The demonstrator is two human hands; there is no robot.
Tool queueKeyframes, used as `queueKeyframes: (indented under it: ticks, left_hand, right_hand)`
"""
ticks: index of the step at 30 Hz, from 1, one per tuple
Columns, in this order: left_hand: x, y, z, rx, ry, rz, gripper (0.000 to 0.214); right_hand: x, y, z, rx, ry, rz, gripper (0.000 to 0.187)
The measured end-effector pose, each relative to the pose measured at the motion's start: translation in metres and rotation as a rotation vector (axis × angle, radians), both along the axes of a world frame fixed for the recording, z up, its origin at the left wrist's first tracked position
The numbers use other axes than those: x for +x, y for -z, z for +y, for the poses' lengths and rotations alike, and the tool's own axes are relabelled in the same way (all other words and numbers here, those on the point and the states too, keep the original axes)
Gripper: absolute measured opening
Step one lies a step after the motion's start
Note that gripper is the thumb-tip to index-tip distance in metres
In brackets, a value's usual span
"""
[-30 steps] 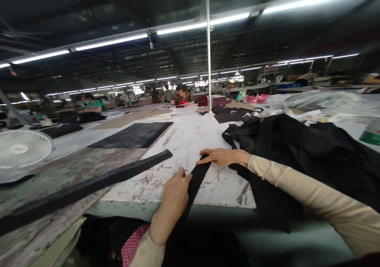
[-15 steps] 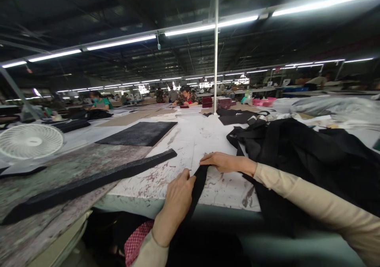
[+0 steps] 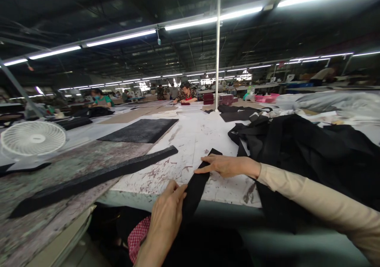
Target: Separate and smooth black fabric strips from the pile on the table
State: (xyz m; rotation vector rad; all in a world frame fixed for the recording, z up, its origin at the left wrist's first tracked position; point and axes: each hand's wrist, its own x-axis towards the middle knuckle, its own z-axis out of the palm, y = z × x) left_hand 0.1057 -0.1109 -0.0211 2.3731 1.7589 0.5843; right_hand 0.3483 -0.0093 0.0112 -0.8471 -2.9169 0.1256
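Observation:
A strip of black fabric (image 3: 194, 192) runs from the white worktable (image 3: 204, 130) over its front edge towards me. My left hand (image 3: 168, 211) is closed on the strip's left edge, thumb and fingers pinched together near the table's edge. Further up, my right hand (image 3: 225, 165) lies across the strip with its fingers stretched out and apart, pressing the fabric down. The strip's far end shows beyond those fingers; its lower end gets lost against dark material below. Another long black strip (image 3: 103, 182) lies flat to the left.
A heap of black fabric (image 3: 299, 152) covers the right side and hangs over the edge. On the left stand a white fan (image 3: 32, 138) and a dark rectangular sheet (image 3: 141, 130). A white pole (image 3: 217, 49) rises from the table. Co-workers sit further back.
My left hand has slid down the strip towards me. My right hand has loosened from a pinch to spread fingers, and the strip's far end now lies flat and visible.

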Motion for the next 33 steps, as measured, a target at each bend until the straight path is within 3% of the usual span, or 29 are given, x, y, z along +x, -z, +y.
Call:
queueKeyframes:
  ticks: [4,8,12,15,17,19,21,25,33]
  left_hand:
    - [-0.002,0.006,-0.004,0.041,0.011,0.206,0.041]
    - [0.000,-0.001,-0.005,0.023,0.041,0.326,0.044]
    - [0.023,-0.012,0.013,0.045,0.057,0.418,0.041]
    - [0.046,-0.016,0.042,0.055,0.069,0.422,0.039]
    - [0.059,-0.017,0.061,0.063,0.083,0.391,0.038]
    - [0.068,-0.018,0.074,0.070,0.106,0.358,0.037]
    - [0.074,-0.019,0.082,0.072,0.125,0.336,0.036]
    - [0.075,-0.020,0.087,0.064,0.113,0.303,0.034]
    - [0.039,-0.013,0.048,0.011,-0.005,0.130,0.025]
  right_hand:
    - [-0.002,-0.002,-0.005,-0.068,-0.042,-0.028,0.080]
    - [-0.002,-0.006,-0.009,-0.128,-0.031,-0.069,0.090]
    - [0.013,0.000,0.015,-0.161,0.005,-0.043,0.091]
    - [0.032,0.007,0.045,-0.077,0.206,-0.092,0.085]
    - [0.043,0.009,0.059,0.100,0.452,-0.101,0.074]
    - [0.045,0.008,0.064,0.272,0.596,-0.037,0.066]
    - [0.039,0.008,0.061,0.280,0.502,0.054,0.065]
    - [0.018,0.015,0.048,0.074,0.227,0.115,0.055]
    - [0.022,0.024,0.050,-0.009,0.211,0.083,0.068]
